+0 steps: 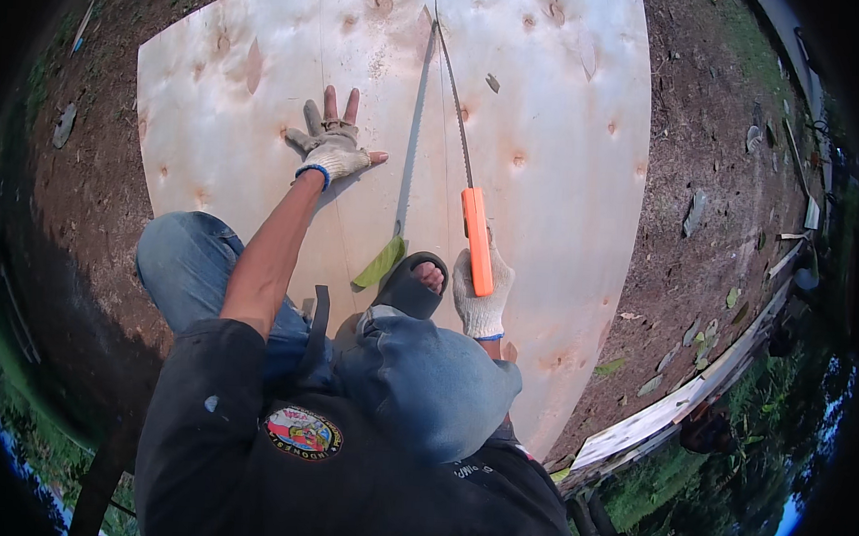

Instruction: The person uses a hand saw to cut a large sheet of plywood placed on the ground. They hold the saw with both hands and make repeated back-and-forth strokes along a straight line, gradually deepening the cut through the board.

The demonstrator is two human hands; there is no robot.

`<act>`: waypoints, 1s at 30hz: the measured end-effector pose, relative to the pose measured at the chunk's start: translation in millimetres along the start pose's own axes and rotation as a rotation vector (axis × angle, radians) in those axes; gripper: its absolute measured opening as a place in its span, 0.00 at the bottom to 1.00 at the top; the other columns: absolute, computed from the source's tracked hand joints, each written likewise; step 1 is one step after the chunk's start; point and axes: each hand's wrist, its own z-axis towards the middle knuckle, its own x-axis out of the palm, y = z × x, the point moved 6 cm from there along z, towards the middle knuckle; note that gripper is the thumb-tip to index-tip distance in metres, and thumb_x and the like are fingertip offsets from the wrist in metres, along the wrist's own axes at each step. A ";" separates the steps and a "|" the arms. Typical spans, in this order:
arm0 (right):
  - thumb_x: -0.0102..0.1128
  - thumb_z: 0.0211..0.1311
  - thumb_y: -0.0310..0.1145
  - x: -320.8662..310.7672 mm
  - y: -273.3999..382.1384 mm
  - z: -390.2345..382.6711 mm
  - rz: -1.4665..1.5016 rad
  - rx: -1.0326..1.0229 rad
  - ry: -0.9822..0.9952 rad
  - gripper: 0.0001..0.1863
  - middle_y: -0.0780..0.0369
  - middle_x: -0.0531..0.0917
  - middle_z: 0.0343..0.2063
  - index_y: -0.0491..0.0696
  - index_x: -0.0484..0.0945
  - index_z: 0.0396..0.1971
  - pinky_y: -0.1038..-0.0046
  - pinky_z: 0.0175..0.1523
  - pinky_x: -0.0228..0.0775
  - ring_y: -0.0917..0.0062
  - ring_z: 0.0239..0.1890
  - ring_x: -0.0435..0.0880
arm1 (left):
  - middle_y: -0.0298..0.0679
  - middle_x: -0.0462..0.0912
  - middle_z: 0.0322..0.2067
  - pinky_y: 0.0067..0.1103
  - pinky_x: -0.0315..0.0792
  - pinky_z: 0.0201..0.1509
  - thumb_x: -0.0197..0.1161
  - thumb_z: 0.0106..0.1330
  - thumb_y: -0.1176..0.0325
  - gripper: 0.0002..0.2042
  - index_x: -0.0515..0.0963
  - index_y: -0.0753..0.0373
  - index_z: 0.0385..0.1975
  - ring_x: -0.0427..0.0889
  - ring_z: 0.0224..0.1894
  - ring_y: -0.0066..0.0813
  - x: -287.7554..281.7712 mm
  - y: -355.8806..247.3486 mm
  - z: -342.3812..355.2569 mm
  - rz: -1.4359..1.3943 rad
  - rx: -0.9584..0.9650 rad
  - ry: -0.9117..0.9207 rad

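A pale plywood sheet (574, 150) lies beneath me, with a thin line running down it. My left hand (329, 144), in a worn glove with some bare fingertips, presses on it with fingers spread. My gloved right hand (481, 294) grips the orange handle of a handsaw (476, 236). The long toothed blade reaches up to the line near the top of the sheet and casts a shadow to its left. My sandalled foot (410, 282) and bent knees are on or over the sheet. A green leaf (380, 261) lies left of that foot.
Dirt ground with scattered dry leaves (694, 212) surrounds the sheet. Pale boards (653, 417) lie along the lower right, with a dark, unclear shape beside them. Greenery (757, 445) lines the rim of the view.
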 end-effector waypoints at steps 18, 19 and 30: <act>0.60 0.66 0.26 14.2 3.8 24.2 0.061 0.090 0.062 0.17 0.50 0.77 0.22 0.37 0.79 0.53 0.68 0.33 0.74 0.63 0.20 0.72 | 0.48 0.24 0.81 0.76 0.25 0.67 0.65 0.52 0.25 0.64 0.31 0.42 0.82 0.27 0.81 0.67 4.9 4.9 -8.2 0.006 -0.013 0.016; 0.59 0.65 0.26 12.9 4.7 13.1 0.043 0.078 0.079 0.20 0.50 0.79 0.23 0.39 0.78 0.56 0.66 0.33 0.75 0.60 0.22 0.76 | 0.48 0.24 0.81 0.75 0.24 0.67 0.65 0.52 0.25 0.64 0.31 0.42 0.82 0.27 0.81 0.67 0.3 9.4 -11.3 0.029 -0.030 0.019; 0.61 0.65 0.27 -1.4 24.1 9.0 0.035 0.069 0.014 0.11 0.49 0.77 0.22 0.38 0.80 0.44 0.64 0.32 0.73 0.57 0.22 0.76 | 0.51 0.23 0.81 0.76 0.26 0.67 0.69 0.51 0.29 0.65 0.31 0.42 0.82 0.25 0.80 0.69 11.5 6.3 -5.1 -0.027 -0.031 0.026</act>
